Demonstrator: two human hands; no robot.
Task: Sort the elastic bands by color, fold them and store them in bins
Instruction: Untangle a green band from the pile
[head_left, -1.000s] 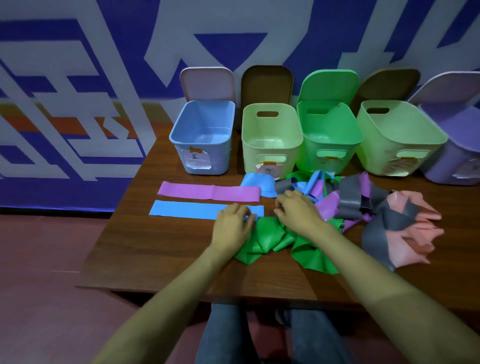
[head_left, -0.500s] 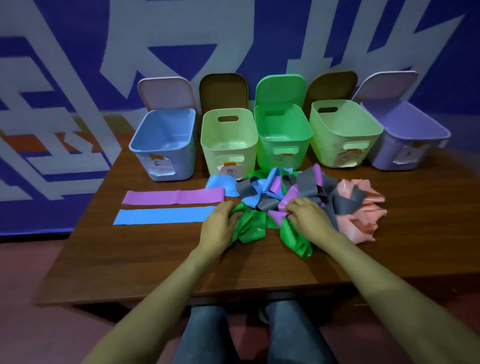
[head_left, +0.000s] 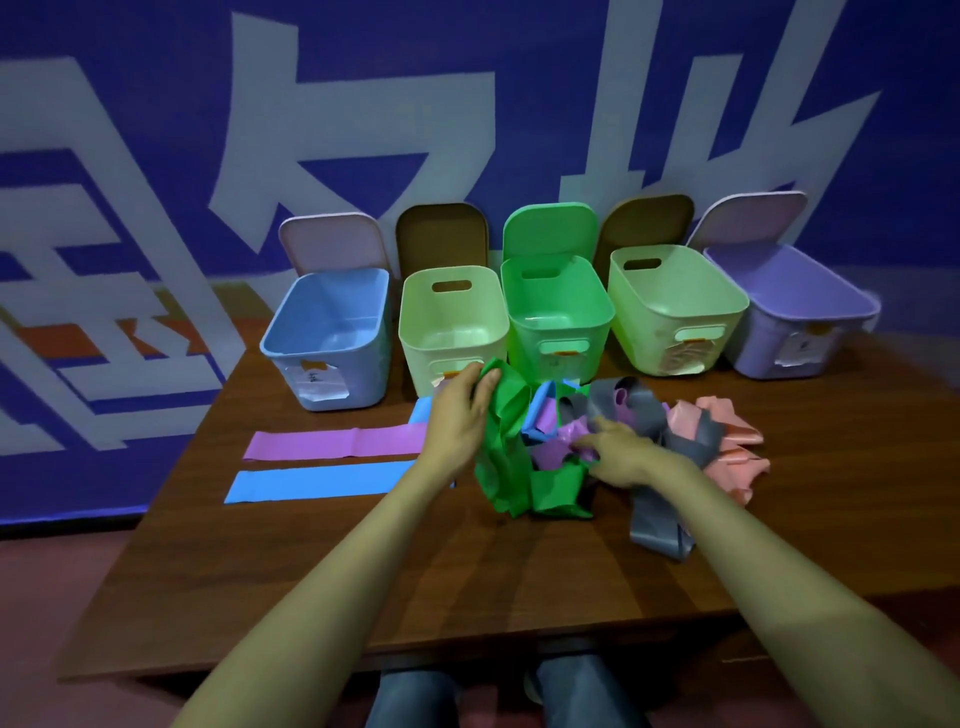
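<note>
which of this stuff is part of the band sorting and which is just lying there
Job: green band, gripped by left hand; tangled pile, right hand on it; flat purple band; flat blue band; five bins.
Lying about: lids behind the bins; wall lettering.

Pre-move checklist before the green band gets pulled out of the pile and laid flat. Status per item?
1. Left hand grips green band: ok, fingers curled round its upper end.
2. Green band free of pile: not ok, its lower folds lie among the crumpled purple band and grey band.
3. Right hand steadying pile: cannot tell whether it pinches or only presses.
4. Laying room on table: ok, bare wood on the near side of the flat blue band.
5. Green bin open: ok, lid tipped up behind it.
</note>
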